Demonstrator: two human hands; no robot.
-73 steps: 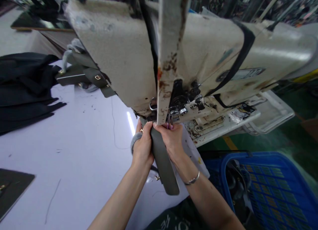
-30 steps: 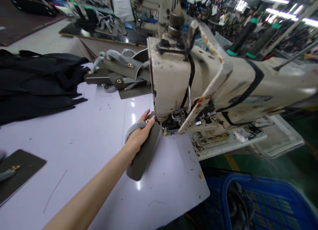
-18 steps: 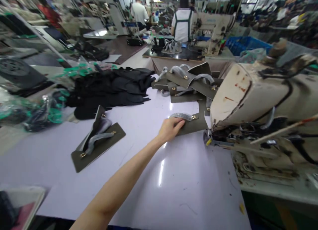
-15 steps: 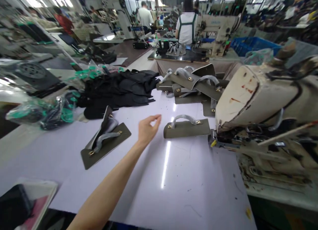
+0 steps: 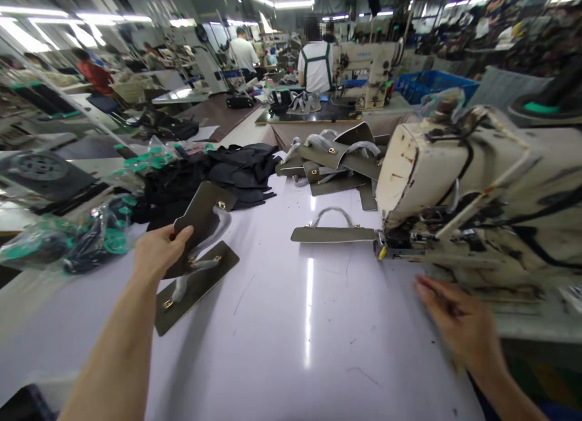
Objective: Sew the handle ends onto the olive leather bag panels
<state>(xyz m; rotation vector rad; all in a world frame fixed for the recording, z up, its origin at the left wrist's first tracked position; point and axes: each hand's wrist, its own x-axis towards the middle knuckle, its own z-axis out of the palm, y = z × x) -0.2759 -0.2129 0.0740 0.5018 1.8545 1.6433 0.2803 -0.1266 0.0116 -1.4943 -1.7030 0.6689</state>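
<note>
My left hand grips the edge of an olive-green bag panel with a plastic-wrapped handle. That panel is tilted up above a second olive panel with handle, which lies on the white tabletop. Another such panel is at the middle right, its end against the sewing machine's working end and its handle standing up. In front of the machine, at the right, is my right hand, slightly blurred. Its fingers are curled closed; whatever is between them is hidden.
A heap of olive panels with handles lies at the back of the table. Black cut pieces and plastic bags with green spools are at the left. The cream sewing machine fills the right side. Other people work farther back.
My left hand has moved left from the table's middle and taken hold of the upper left panel, lifting it. My right hand has come into view. The panel by the machine has tipped more edge-on.
</note>
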